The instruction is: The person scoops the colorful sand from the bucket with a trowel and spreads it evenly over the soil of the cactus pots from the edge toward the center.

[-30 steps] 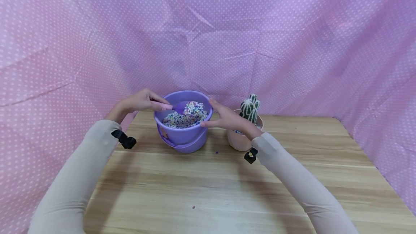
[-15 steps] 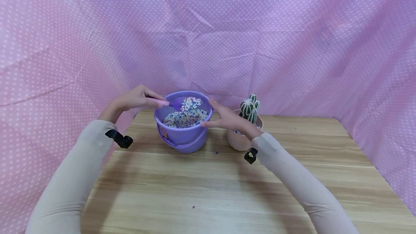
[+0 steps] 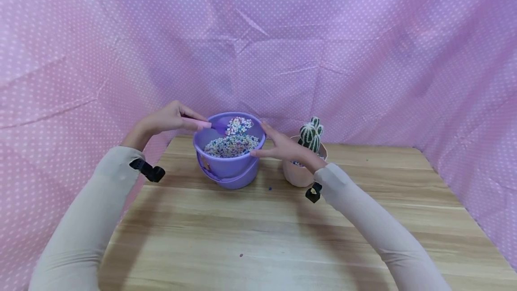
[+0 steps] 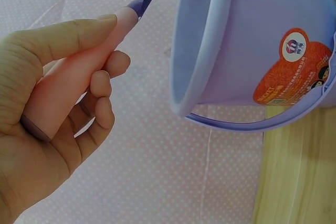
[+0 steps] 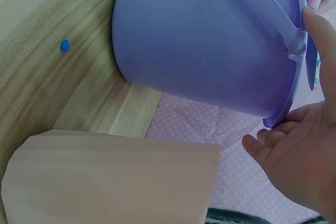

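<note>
My left hand (image 3: 163, 118) grips the pink handle of a small trowel (image 4: 73, 93) with a purple blade. On the blade, above the bucket's contents, lies a heap of multicoloured pebbles (image 3: 239, 125). The lilac bucket (image 3: 236, 178) stands on the table, partly filled with the same pebbles (image 3: 232, 146). Its handle hangs down at the front. My right hand (image 3: 282, 146) rests against the bucket's right rim, thumb toward the front and fingers spread toward the back. In the right wrist view, the thumb and fingers touch the rim (image 5: 283, 106).
To the right of the bucket stands a pale peach pot (image 3: 296, 175) with a green cactus (image 3: 310, 136), behind my right wrist. One blue pebble (image 5: 64, 45) and one reddish pebble (image 3: 241, 255) lie loose on the wooden table (image 3: 282, 237). A pink dotted cloth (image 3: 278, 71) hangs behind.
My left hand has risen slightly and shifted left, lifting the loaded trowel blade clear of the pebbles in the bucket. The right hand stays at the rim.
</note>
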{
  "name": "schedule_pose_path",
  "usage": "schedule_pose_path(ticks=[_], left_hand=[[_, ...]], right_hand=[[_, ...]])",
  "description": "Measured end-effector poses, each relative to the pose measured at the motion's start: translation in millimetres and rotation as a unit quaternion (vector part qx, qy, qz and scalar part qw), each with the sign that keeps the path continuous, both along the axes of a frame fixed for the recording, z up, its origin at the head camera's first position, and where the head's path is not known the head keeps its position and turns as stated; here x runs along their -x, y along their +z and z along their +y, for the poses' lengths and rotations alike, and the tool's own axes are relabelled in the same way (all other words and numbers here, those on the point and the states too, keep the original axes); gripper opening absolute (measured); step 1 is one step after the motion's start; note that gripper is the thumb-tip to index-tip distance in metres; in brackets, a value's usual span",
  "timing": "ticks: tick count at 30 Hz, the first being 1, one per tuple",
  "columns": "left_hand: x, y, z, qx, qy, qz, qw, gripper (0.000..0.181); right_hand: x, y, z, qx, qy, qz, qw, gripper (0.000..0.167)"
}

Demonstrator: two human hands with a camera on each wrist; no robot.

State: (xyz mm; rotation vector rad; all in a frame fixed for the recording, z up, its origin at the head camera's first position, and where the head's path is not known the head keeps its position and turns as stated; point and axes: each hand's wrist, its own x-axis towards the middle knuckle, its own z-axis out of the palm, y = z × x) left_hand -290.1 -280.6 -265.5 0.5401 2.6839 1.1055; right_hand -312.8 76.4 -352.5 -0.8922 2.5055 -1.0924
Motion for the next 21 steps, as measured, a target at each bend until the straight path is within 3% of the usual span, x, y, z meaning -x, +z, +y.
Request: schedule_pose_path(ticks=[21], left_hand=[[-5.4,10.8,5.8,0.005,0.006,0.021,0.9997,0.024]], right_hand=[[-0.8,3.9,-0.2,-0.017,0.013,0.025,0.9995,0.112]])
